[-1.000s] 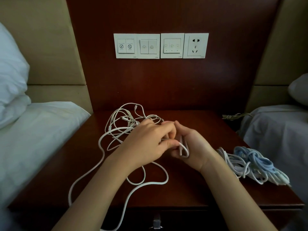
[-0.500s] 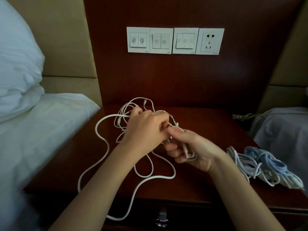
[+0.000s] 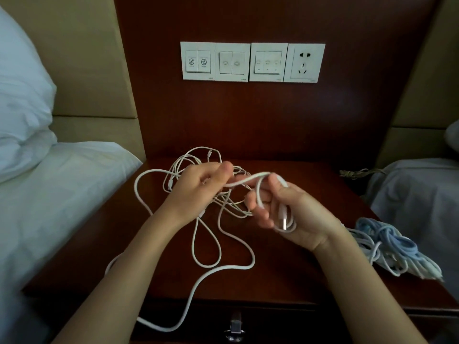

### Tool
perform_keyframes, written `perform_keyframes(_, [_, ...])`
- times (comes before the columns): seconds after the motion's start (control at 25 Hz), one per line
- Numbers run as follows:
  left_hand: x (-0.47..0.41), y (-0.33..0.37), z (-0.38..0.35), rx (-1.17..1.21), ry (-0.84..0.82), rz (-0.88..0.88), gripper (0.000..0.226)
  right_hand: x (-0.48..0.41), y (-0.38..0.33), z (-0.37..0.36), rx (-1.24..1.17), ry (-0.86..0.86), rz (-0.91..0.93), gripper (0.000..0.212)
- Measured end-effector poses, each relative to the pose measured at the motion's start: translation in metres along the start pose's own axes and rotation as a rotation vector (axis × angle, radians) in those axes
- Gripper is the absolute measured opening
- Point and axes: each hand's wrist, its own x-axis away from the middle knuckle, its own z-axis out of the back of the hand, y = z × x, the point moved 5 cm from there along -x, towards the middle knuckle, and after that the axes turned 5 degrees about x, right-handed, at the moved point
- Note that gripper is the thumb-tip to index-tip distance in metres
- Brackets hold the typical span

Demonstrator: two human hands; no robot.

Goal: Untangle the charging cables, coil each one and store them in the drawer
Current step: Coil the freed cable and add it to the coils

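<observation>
Left bed [image 3: 49,207]: white sheet, soft and creased, against the left edge of the worktop; a white pillow [image 3: 22,108] lies on it, well behind the worktop's rear line.
Back panel [image 3: 248,120]: dark red-brown wood, smooth with a slight sheen, rising from the rear edge of the worktop.
Worktop [image 3: 285,269]: flat, same dark wood, rectangular.
Right bed [image 3: 417,194]: pale grey-white cloth, beside the right edge of the worktop.
Drawer [image 3: 285,324]: below the front edge of the worktop, closed; contents not visible. A small metal handle [image 3: 234,328] hangs at its centre.
Switch plates [image 3: 252,62]: four white plastic squares in a row on the back panel, above the worktop's centre; the rightmost is a socket.
Coiled bundle [image 3: 387,244]: pale blue and white cables, wound together, lying on the right front corner of the worktop.
Thick white cable [image 3: 248,180]: smooth and round; spans the two hands above the worktop's centre, runs in loose loops over the left half and drops past the front edge.
Thin white cables [image 3: 229,203]: tangled heap, centre rear of the worktop, under and behind the hands.
Left hand [image 3: 198,192]: above the tangle; fingers curled, pinching the thick white cable.
Right hand [image 3: 293,214]: palm up, right of the worktop's centre; fingers curled with the thick white cable looped round them.
USB plug [image 3: 285,222]: metal-tipped, lying in the right palm.
</observation>
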Motion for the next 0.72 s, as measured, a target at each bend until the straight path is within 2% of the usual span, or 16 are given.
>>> perform_keyframes(0.12, [0.002,0.002,-0.010,-0.240,-0.054,-0.119,0.056,-0.004,-0.005,0.007,-0.089,0.155,0.095,0.046])
perform_keyframes(0.28, [0.002,0.006,-0.024,-0.164,0.063,-0.084,0.021,-0.005,-0.003,0.010,-0.062,0.285,0.112,0.046])
perform_keyframes(0.4, [0.005,0.008,-0.029,-0.132,0.106,-0.099,0.023,-0.004,-0.004,0.014,-0.082,0.386,0.150,0.047])
perform_keyframes(0.6, [0.010,0.002,-0.044,-0.140,0.007,-0.099,0.026,-0.004,-0.001,0.024,-0.123,0.530,0.176,0.046])
perform_keyframes(0.72, [0.011,0.003,-0.052,-0.095,-0.032,-0.074,0.029,-0.003,0.002,0.025,-0.257,0.560,0.186,0.046])
